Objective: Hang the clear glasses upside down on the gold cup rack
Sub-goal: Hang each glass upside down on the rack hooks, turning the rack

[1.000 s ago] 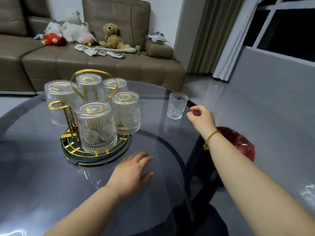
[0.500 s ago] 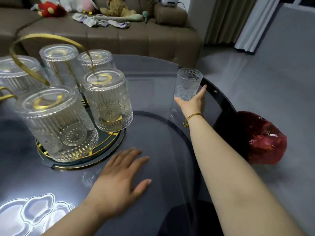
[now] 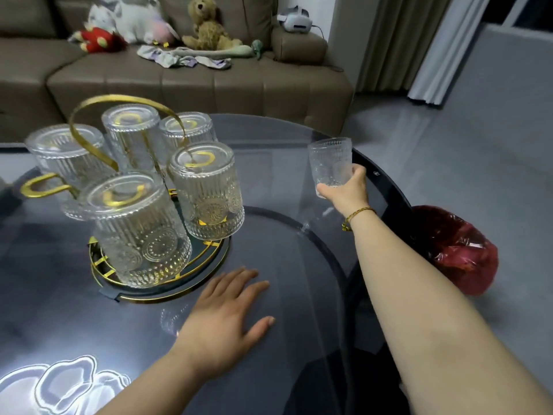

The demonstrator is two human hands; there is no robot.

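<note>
We've just lifted the last glass [image 3: 330, 163] off the bench, right grip [image 3: 347, 190] clamped round its base; free peg [image 3: 42, 184] on the gold rack's [image 3: 119, 100] far-left side is next.

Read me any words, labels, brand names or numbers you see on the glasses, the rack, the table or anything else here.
None can be read.
A small pale mark on the black table rim, beside the right hand: too small to read.
The clear glass it holds, the hung glasses and the gold cup rack: embossed patterns only, no writing.
</note>
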